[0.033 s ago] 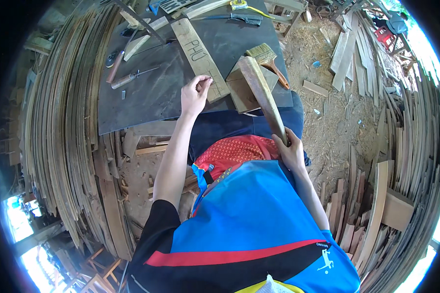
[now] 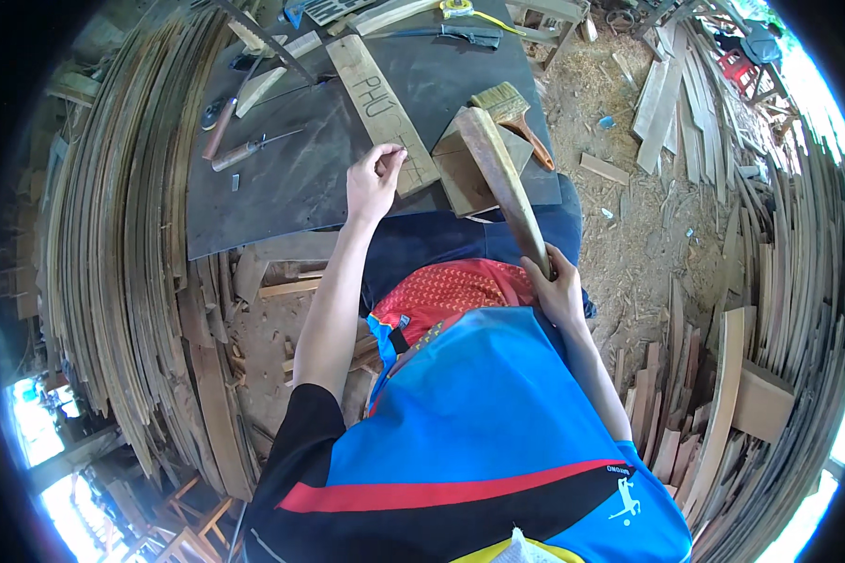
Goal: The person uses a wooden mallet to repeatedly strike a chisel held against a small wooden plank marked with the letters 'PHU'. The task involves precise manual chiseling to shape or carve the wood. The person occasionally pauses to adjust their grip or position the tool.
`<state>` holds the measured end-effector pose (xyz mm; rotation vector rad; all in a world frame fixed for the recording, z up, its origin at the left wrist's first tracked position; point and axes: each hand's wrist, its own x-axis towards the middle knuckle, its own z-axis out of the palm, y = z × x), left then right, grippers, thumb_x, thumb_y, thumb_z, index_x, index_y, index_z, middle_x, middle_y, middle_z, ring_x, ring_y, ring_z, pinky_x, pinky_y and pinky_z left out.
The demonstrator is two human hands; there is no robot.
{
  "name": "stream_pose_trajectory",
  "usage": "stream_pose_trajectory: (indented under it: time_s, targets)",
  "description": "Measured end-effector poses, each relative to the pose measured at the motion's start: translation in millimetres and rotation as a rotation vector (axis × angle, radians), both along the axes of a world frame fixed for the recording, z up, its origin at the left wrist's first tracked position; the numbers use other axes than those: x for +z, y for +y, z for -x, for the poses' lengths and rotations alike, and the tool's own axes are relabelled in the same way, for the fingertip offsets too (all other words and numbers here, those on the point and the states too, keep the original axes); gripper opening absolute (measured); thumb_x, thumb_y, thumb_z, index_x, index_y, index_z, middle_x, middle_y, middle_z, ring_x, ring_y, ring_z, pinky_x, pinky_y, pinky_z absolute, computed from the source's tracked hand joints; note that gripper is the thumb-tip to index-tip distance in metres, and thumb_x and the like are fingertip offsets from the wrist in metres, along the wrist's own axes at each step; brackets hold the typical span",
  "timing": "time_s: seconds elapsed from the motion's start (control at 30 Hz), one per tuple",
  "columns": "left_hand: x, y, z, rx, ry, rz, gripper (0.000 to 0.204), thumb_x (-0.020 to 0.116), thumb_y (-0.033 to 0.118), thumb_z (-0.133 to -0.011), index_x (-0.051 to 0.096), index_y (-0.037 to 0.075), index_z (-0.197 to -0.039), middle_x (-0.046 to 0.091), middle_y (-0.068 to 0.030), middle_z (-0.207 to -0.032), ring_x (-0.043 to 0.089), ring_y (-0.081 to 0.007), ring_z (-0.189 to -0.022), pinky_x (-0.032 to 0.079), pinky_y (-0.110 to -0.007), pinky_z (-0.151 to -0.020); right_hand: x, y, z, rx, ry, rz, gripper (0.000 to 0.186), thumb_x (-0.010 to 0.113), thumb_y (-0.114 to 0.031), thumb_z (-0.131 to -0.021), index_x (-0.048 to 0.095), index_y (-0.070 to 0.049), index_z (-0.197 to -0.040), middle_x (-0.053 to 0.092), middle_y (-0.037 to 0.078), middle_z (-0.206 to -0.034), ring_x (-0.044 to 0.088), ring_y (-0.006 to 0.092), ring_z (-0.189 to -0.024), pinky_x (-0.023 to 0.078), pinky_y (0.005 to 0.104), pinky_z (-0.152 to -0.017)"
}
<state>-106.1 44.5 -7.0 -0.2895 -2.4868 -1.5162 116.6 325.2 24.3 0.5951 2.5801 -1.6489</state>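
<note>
My left hand [image 2: 373, 184] is closed in a pinch over the near end of a pale wooden board [image 2: 364, 86]. Whatever sits between its fingertips, if anything, is hidden or too small to make out. Dark letter outlines are marked along the board, which lies lengthwise on a dark tabletop [image 2: 282, 202]. My right hand [image 2: 560, 289] grips the handle of a wooden mallet [image 2: 503, 183], its fingers wrapped round the near end. The mallet's blocky head is beside the board's near right corner, at the table's front edge. Just beyond it lies a wide paintbrush [image 2: 526, 136].
On the table's left lie a handled tool with a thin blade [image 2: 244, 153], a saw [image 2: 270, 42] and wood strips. A yellow tape measure [image 2: 456, 8] and a hammer-like tool [image 2: 469, 36] lie at the back. Stacked planks [image 2: 127, 235] stand left, more [image 2: 798, 281] right.
</note>
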Motion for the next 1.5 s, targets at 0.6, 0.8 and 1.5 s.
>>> stream_pose_trajectory:
  time_s: [0.6, 0.8, 1.5]
  targets:
    - [-0.6, 17.6, -18.9, 0.113, 0.296, 0.169, 0.009, 0.077, 0.013, -0.097, 0.072, 0.01, -0.104, 0.069, -0.0085, -0.099, 0.072, -0.0257, -0.074, 0.057, -0.038, -0.064, 42.1, 4.0, -7.6, 0.067, 0.04, -0.128, 0.052, 0.081, -0.026, -0.094, 0.066, 0.002, -0.135, 0.078, 0.023, -0.107, 0.077, 0.0258, -0.101, 0.058, 0.0373, -0.088]
    - [-7.9, 16.8, -12.5, 0.039, 0.393, 0.115, 0.009, 0.077, 0.01, -0.096, 0.072, 0.005, -0.102, 0.066, -0.0091, -0.093, 0.07, -0.0236, -0.074, 0.055, -0.035, -0.065, 61.5, 8.0, -1.1, 0.15, 0.153, -0.205, 0.051, 0.08, -0.024, -0.094, 0.064, -0.004, -0.137, 0.076, 0.023, -0.104, 0.078, 0.0335, -0.096, 0.058, 0.0409, -0.084]
    - [-18.0, 17.6, -11.9, 0.068, 0.344, 0.031, 0.007, 0.077, 0.007, -0.094, 0.075, 0.006, -0.1, 0.067, -0.0076, -0.093, 0.068, -0.021, -0.069, 0.055, -0.034, -0.063, 57.2, 7.0, 13.6, 0.237, 0.284, -0.319, 0.045, 0.082, -0.02, -0.092, 0.066, -0.001, -0.13, 0.075, 0.024, -0.098, 0.077, 0.0391, -0.087, 0.059, 0.0421, -0.075]
